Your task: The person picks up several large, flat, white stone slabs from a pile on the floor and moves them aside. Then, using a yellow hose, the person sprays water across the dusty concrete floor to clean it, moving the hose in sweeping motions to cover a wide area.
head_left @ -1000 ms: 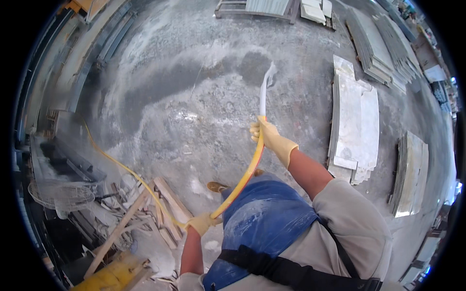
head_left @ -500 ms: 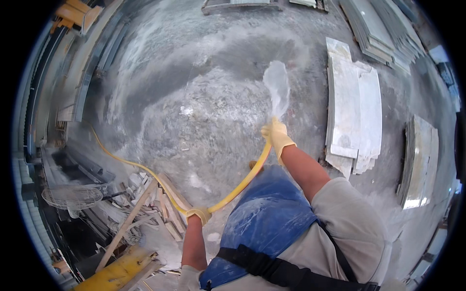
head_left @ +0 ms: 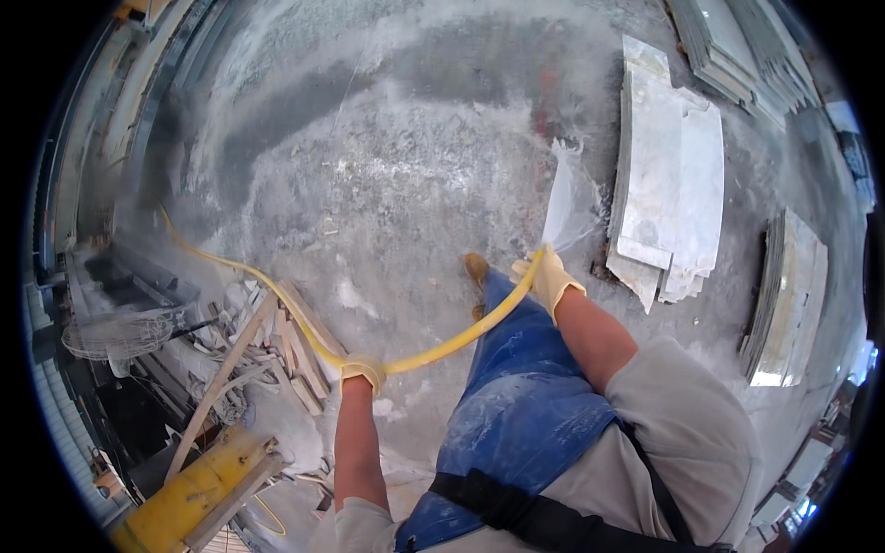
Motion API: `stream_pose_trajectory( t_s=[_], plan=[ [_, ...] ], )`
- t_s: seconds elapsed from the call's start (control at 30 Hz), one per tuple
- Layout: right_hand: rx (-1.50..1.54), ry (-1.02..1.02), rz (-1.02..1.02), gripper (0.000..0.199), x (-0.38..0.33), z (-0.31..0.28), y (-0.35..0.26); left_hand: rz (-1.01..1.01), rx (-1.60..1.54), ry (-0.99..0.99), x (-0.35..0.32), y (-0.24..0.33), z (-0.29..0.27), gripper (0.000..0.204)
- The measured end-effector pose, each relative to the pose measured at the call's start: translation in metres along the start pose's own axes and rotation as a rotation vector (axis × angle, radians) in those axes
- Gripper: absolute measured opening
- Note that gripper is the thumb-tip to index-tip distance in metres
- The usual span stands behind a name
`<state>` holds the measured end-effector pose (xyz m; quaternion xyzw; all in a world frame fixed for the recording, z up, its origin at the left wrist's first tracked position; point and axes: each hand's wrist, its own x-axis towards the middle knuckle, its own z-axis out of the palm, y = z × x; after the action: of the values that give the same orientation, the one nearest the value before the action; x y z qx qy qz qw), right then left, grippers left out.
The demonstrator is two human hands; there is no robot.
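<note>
A yellow hose (head_left: 452, 343) sags in a curve between my two gloved hands. My right hand (head_left: 553, 279), in a cream glove, is closed around its front end. A fan of water (head_left: 560, 198) sprays from that end onto the wet floor (head_left: 415, 175), beside the stacked slabs. My left hand (head_left: 361, 370), also gloved, grips the hose further back, near some wood scraps. From there the hose trails off to the far left. My blue apron (head_left: 516, 405) hangs below, and brown boots (head_left: 477, 269) show past its edge.
Pale stone slabs (head_left: 666, 175) lie stacked at the right, with more slabs (head_left: 784, 295) beyond. At the left are broken boards (head_left: 300, 346), a wire-caged fan (head_left: 118, 335) and a yellow beam (head_left: 198, 493). Grey-white slurry streaks the floor.
The water spray has swung right, closer to the slabs, as my right hand shifted right and slightly down. My left hand moved left and up. The view has shifted, and boots now show.
</note>
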<state>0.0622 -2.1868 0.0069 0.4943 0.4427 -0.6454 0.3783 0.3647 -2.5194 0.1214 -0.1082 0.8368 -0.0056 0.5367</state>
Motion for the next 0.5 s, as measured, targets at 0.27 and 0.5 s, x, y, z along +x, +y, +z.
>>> stream_pose_trajectory(
  t_s=[0.27,0.5],
  plan=[
    [-0.105,0.16,-0.125,0.053,0.031,-0.011,-0.008,0.089,0.072,-0.007,0.0,0.014,-0.058,0.028],
    [0.097,-0.113,0.158,0.05,0.151,-0.086,0.015,0.132,0.038,-0.026,0.029,-0.005,-0.062,0.026]
  ],
)
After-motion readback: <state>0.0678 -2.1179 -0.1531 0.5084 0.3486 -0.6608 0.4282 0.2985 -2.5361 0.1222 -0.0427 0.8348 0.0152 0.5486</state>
